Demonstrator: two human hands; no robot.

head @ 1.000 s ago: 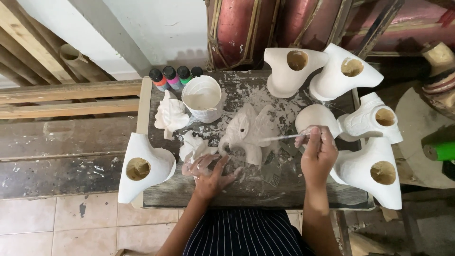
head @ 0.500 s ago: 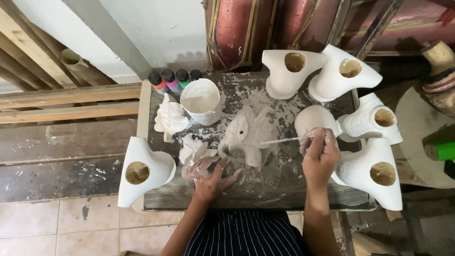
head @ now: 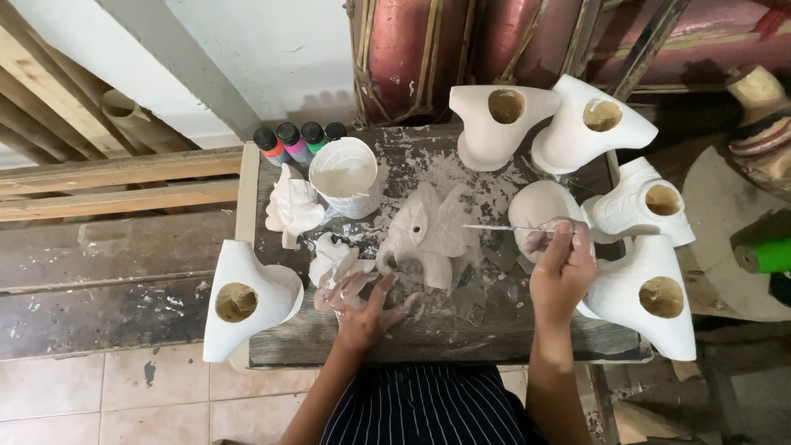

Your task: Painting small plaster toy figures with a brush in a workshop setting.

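The right hand (head: 563,268) is pinching a thin brush (head: 503,228) toward the white carved figure (head: 432,231) lying between the hands, while the left hand (head: 362,306), fingers spread and holding nothing, is steadying it on the table (head: 461,325).

Soft even daylight, faint shadows, sharp focus, slight wide-angle edge distortion.

Four dark-capped paint bottles (head: 298,140) behind the white cup (head: 346,175).
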